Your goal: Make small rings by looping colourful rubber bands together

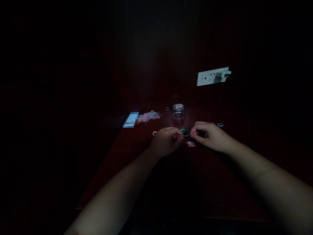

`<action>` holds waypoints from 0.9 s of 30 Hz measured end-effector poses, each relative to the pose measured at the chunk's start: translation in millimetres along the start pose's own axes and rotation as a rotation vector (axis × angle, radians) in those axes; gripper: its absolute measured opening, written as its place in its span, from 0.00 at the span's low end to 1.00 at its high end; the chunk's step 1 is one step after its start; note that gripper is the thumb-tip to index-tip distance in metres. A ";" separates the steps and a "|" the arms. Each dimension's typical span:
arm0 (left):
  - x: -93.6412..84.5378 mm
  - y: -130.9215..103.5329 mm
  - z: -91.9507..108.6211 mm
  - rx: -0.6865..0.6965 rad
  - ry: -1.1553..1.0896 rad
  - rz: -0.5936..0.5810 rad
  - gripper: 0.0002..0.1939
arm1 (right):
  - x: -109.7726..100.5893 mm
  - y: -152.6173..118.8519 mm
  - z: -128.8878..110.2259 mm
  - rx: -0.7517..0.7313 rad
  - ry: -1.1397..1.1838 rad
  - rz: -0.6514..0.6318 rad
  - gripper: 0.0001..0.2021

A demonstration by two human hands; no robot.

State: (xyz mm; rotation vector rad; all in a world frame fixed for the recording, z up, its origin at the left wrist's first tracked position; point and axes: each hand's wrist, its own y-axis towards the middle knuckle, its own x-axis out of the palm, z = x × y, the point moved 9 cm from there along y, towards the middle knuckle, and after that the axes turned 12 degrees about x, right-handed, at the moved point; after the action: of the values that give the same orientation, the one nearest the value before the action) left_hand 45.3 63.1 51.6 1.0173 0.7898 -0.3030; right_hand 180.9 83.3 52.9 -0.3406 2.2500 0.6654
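Over the dark red table (156,182), my left hand (167,141) and my right hand (210,134) face each other with fingertips pinched. Between them a thin, pale band stretches, held at both ends; its colour is hard to make out in the dim light. Just beyond the fingertips lies a green band (183,131). Below the gap between my hands is a small group of pink bands (191,143). A pink ring (154,133) rests beside my left hand, and a light blue ring (220,125) lies past my right hand.
Behind my hands stands a clear jar (178,112) with bands on its top. Farther left are a heap of colourful bands (149,117) and a lit phone (131,119). A dark ring (167,109) lies near the jar. A white socket panel (211,77) holds a plug.
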 end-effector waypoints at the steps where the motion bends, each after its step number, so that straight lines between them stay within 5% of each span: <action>1: 0.1 -0.1 -0.8 -0.006 0.006 -0.002 0.03 | -2.1 0.3 3.8 0.015 -0.016 -0.023 0.04; 6: 0.0 -0.4 -3.7 -0.034 0.024 -0.016 0.04 | -25.1 1.4 37.0 0.206 -0.127 -0.051 0.05; 11: -1.4 -1.6 -6.7 -0.078 0.021 -0.016 0.04 | -30.6 -8.0 76.1 0.520 -0.201 -0.230 0.03; 27: 0.5 -1.9 -7.2 -0.091 0.004 -0.046 0.04 | -31.7 -12.4 94.1 0.592 -0.255 -0.289 0.03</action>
State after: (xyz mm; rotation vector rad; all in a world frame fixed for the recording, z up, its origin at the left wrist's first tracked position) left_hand 41.4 68.3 47.9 0.9153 0.8247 -0.3014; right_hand 263.5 126.7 16.9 -0.2563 1.9857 -0.1129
